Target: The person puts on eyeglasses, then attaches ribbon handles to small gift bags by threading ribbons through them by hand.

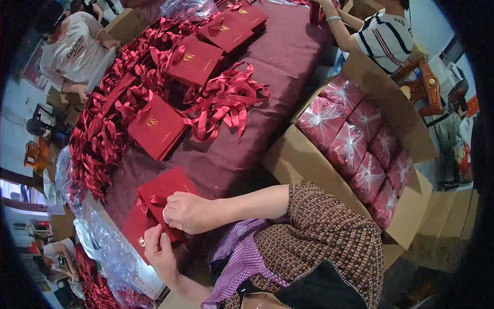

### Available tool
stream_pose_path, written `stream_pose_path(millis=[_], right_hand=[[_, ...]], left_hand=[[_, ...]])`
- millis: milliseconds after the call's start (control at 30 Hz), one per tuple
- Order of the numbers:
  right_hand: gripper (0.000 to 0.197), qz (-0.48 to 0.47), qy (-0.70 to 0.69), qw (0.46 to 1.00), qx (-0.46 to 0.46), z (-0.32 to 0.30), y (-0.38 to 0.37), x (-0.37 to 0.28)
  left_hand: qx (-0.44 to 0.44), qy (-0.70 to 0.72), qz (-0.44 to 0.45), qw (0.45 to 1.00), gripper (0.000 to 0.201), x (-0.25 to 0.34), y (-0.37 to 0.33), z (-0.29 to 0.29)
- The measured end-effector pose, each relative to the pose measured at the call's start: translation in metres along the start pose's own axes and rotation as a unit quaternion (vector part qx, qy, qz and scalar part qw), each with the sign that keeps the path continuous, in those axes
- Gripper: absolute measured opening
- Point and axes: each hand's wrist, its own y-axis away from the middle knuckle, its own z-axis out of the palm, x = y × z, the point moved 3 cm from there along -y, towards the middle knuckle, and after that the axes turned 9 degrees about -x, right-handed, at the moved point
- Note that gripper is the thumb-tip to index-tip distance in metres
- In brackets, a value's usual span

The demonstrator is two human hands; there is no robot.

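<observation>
Both left hand (161,256) and right hand (189,212) bend narrowed fingers (173,203) beside red ribbon (157,200), hold unclear.

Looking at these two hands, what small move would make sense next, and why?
Perhaps a gentle tug to neaten the shiny red satin ribbon: it lies loosely looped on the flat, rectangular red packet, with the right hand beside it and the left hand just below, fingers bent. What they pinch is hidden.
</observation>
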Motion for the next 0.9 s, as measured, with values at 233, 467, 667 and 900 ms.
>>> stream_pose_path(millis=[233, 467, 667, 900], right_hand=[[0.014, -0.009, -0.064, 0.997, 0.035, -0.001, 0.010, -0.005], [0.014, -0.032, -0.029, 0.989, -0.139, -0.022, 0.008, -0.014], [0.022, -0.179, 0.014, 0.968, -0.175, -0.049, -0.016, -0.022], [0.012, -0.192, -0.062, 0.950, -0.240, -0.037, -0.020, -0.027]], left_hand=[[-0.054, 0.014, -0.002, 0.998, 0.015, -0.002, 0.001, -0.001], [-0.081, -0.081, 0.098, 0.989, 0.010, 0.005, -0.002, 0.007], [-0.098, -0.053, 0.054, 0.992, 0.011, 0.016, 0.012, 0.009], [-0.138, 0.025, 0.099, 0.985, 0.007, 0.011, 0.025, 0.006]])
